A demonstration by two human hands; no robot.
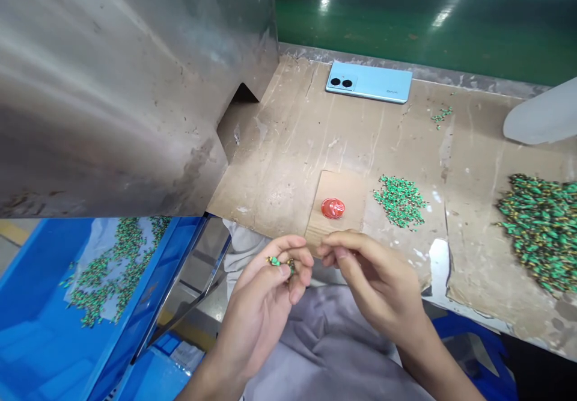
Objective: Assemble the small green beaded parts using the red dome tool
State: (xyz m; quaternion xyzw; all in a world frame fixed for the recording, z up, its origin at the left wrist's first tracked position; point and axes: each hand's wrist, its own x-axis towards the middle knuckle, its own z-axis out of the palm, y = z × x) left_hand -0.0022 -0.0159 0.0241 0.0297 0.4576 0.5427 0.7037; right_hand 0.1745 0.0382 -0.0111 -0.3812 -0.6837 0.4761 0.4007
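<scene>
My left hand (265,299) is turned palm up with its fingers curled, holding a few small green and yellow pieces (274,261) between thumb and fingers. Close to its right, my right hand (374,275) has thumb and fingertips pinched together; anything between them is too small or hidden to make out. Just beyond the hands, a small round red dish (333,208) sits on a cardboard piece (347,187). To the right of the dish lies a small pile of tiny green pieces (399,201).
A larger heap of green and yellow pieces (543,229) lies at the right. A light blue phone (369,82) and a white container (543,115) stand farther back. Sheet metal (135,88) borders the left side, above a blue bin (31,305) with more pieces.
</scene>
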